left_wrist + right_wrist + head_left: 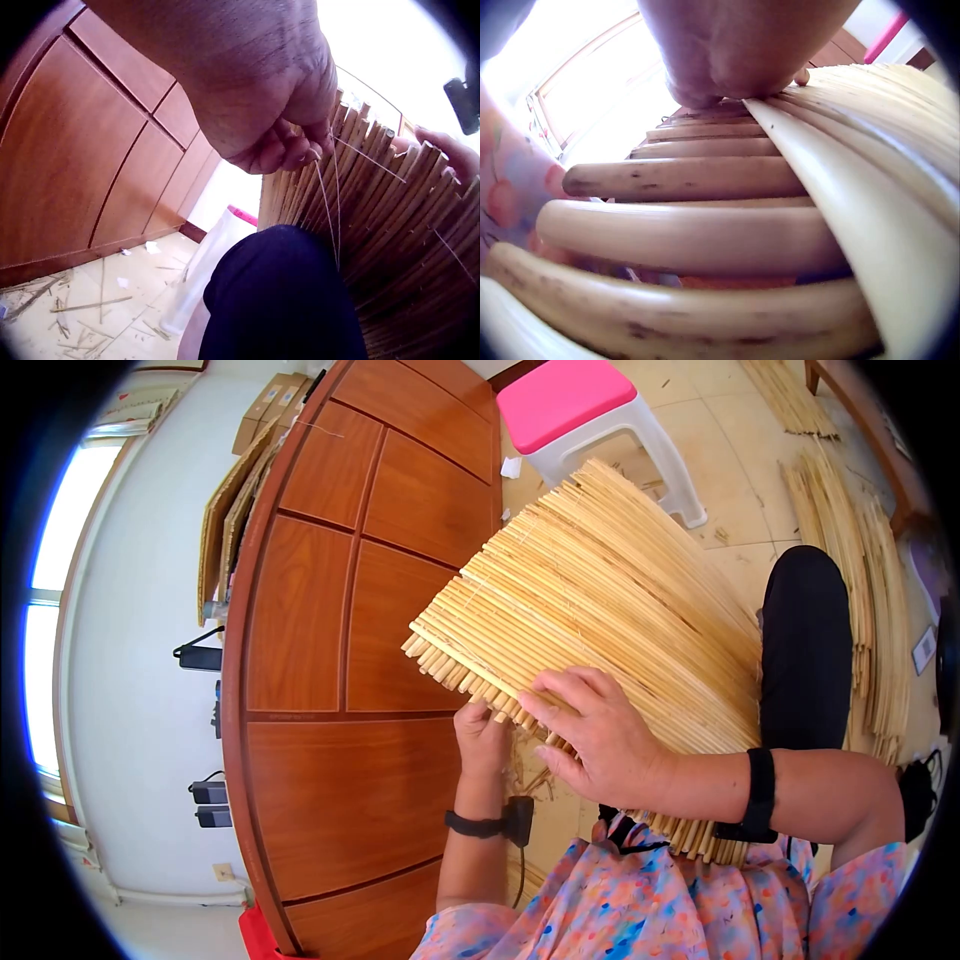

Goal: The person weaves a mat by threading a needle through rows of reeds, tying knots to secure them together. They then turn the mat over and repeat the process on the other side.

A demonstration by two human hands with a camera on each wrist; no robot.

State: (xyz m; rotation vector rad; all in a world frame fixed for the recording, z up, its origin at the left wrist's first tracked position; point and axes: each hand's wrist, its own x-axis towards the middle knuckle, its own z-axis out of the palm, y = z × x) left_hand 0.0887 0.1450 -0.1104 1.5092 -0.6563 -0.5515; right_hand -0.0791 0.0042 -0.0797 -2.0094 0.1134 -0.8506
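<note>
A mat of straw-coloured reed stalks (590, 600), bound side by side with thin thread, slants across the person's lap. The left hand (483, 738) is under the mat's edge, by the stalk ends. In the left wrist view, the left hand (262, 105) pinches pale thread (328, 199) between thumb and fingertips; strands run down along the stalks. The right hand (610, 745) lies on the mat's upper side near the same edge, fingers extended over the stalks and thumb by their ends. In the right wrist view, loose-looking stalk ends (682, 176) jut out below a stalk lying crosswise.
A brown wooden cabinet (400, 630) stands close on the left. Ahead is a white stool with a pink top (570, 405). Bundles of reed stalks (835, 540) lie on the floor to the right. A dark-clad knee (805, 650) props the mat's right side. Stalk scraps (82, 307) litter the floor.
</note>
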